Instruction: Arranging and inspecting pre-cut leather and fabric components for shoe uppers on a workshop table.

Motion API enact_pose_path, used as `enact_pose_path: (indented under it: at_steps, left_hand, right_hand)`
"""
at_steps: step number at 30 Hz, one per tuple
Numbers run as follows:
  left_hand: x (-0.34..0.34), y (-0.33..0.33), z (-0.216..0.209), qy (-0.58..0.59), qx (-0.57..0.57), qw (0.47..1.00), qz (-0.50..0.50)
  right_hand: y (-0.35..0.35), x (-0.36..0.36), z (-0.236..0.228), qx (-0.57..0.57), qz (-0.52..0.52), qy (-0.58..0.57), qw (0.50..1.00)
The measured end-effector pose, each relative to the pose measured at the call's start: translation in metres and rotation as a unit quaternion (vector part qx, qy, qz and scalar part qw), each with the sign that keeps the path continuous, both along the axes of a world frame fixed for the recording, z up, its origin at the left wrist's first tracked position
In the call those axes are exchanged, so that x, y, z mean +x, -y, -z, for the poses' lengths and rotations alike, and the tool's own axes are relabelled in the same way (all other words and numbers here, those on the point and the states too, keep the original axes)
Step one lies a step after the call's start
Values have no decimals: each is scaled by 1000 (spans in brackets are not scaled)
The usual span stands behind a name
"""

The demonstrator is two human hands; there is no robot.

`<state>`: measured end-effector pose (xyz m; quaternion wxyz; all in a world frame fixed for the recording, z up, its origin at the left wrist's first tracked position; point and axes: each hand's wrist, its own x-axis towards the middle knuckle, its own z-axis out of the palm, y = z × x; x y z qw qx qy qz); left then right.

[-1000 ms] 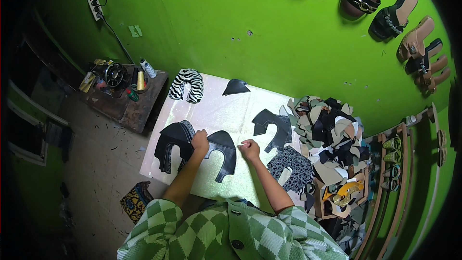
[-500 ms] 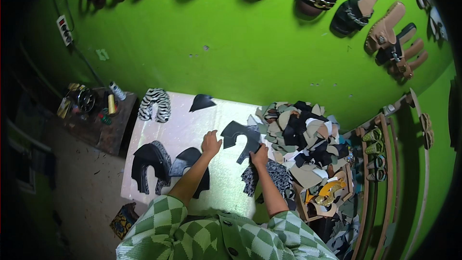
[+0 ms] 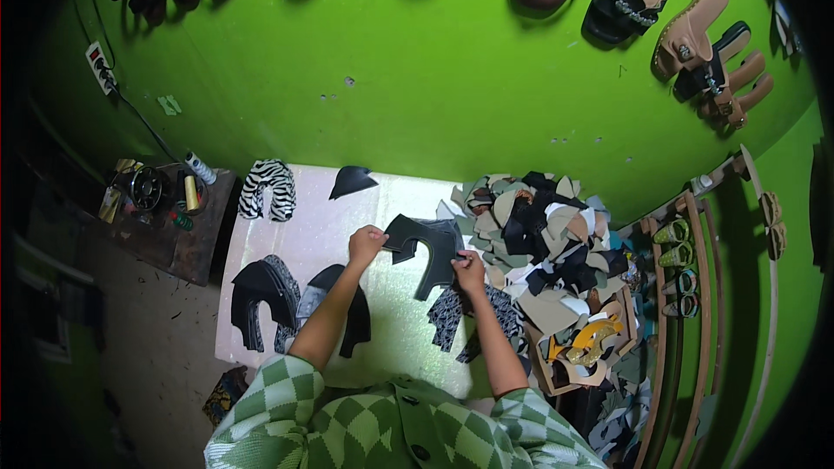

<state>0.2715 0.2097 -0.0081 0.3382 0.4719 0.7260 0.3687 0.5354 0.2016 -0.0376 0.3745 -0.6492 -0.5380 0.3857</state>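
Between my hands is a black, curved shoe upper piece [image 3: 434, 267], U-shaped, with another dark piece showing under its edge. My left hand [image 3: 367, 244] pinches its left corner. The fingers of my right hand [image 3: 470, 271] are closed on its right edge. Below my right hand lie black-and-white patterned upper pieces [image 3: 452, 313]. My left forearm passes over another dark curved upper piece [image 3: 354, 326] and partly hides it. Farther left rests a stack of black upper pieces [image 3: 254, 295] with grey patterned ones [image 3: 285, 282] beside it.
On the white table [image 3: 321, 217] are zebra-striped pieces [image 3: 268, 189] and a black pointed piece [image 3: 354, 181]. A heap of material scraps [image 3: 539, 226] covers its right side. Sandals [image 3: 691, 30] hang on the green wall. A side table [image 3: 187, 239] holds spools, and a wooden rack [image 3: 660, 356] stands right.
My left hand has come to the black upper piece and now pinches its left corner; before, it was apart from it. My right hand keeps its hold. The whole view has shifted slightly.
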Motion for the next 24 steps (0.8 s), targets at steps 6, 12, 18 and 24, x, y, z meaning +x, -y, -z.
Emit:
enact_pose_path:
  at_steps: [6,12,18,24]
  left_hand:
    - [-18,94,10,9,-51,993,106]
    - [-7,141,37,-49,11,995,85]
    - [-10,125,17,-113,-30,991,70]
    - [-35,67,10,-160,16,987,22]
  right_hand:
    - [51,15,2,-82,-112,19,990]
    - [97,1,-1,-84,-89,149,981]
    - [97,-11,-19,-48,-47,209,976]
    - [40,-31,-16,56,-111,152,981]
